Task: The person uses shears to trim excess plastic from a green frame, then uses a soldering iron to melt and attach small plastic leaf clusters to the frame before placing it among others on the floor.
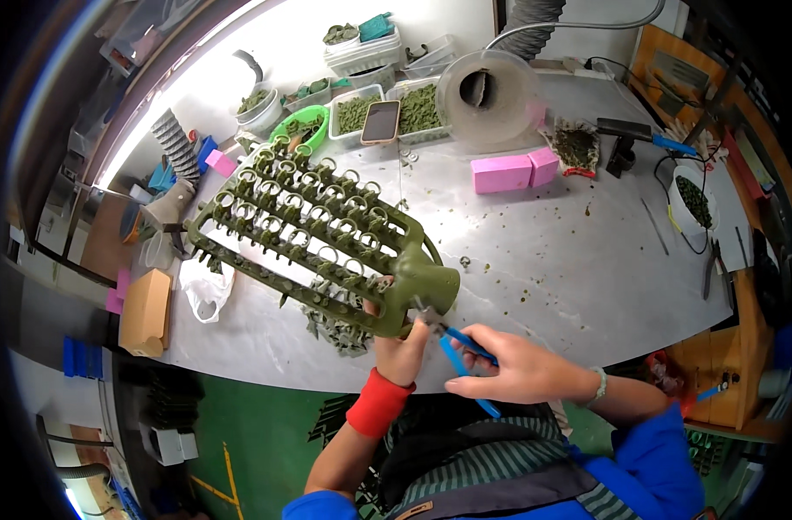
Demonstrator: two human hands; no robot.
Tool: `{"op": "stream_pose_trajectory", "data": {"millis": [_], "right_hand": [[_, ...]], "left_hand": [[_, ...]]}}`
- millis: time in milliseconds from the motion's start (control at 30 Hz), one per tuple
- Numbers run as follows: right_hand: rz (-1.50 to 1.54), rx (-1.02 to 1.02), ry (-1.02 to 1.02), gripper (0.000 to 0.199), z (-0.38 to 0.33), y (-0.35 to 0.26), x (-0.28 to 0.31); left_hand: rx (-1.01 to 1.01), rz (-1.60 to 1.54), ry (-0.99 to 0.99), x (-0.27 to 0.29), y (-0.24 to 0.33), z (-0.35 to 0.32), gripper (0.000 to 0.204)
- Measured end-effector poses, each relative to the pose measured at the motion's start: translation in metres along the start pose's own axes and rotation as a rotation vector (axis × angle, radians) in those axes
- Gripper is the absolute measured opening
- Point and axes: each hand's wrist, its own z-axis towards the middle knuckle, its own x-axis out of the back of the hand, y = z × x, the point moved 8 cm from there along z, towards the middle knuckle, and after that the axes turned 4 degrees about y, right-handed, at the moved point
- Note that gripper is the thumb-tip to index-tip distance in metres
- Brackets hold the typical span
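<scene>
Cardboard box (146, 312) at far left edge of surface (569, 260); left hand (402, 351) clenched on base of green rack (313, 234), long axis slanting up-left over surface; right hand (521, 368) closed round blue cutters (461, 347), tips at rack's base; pink blocks (514, 171) beyond

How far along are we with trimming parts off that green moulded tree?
Done: a small pile of cut green pieces lies under the tree, and bins behind hold more. In hand: the left hand steadies the tree's base while the right hand works blue-handled cutters there. Left: most branches look full of ring parts.
</scene>
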Motion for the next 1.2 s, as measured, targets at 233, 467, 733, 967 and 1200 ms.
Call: {"op": "stream_pose_trajectory", "data": {"millis": [233,467,733,967,1200], "right_hand": [[-0.139,0.080,0.026,0.065,0.026,0.002,-0.009],[-0.140,0.092,0.037,0.063,0.038,0.004,-0.012],[-0.075,-0.091,-0.149,0.060,0.043,-0.006,-0.017],[0.179,-0.125,-0.326,0.039,0.045,0.002,-0.042],[0.322,-0.201,-0.301,0.037,0.041,0.002,-0.041]], "left_hand": [[-0.042,-0.044,-0.048,-0.016,0.004,0.000,0.071],[0.059,-0.193,-0.070,-0.017,-0.009,0.000,0.079],[0.696,-1.021,-0.097,-0.029,-0.040,-0.018,0.059],[0.769,-0.986,0.041,-0.021,-0.066,-0.022,0.069],[0.619,-0.597,0.181,0.003,-0.082,-0.015,0.084]]}}
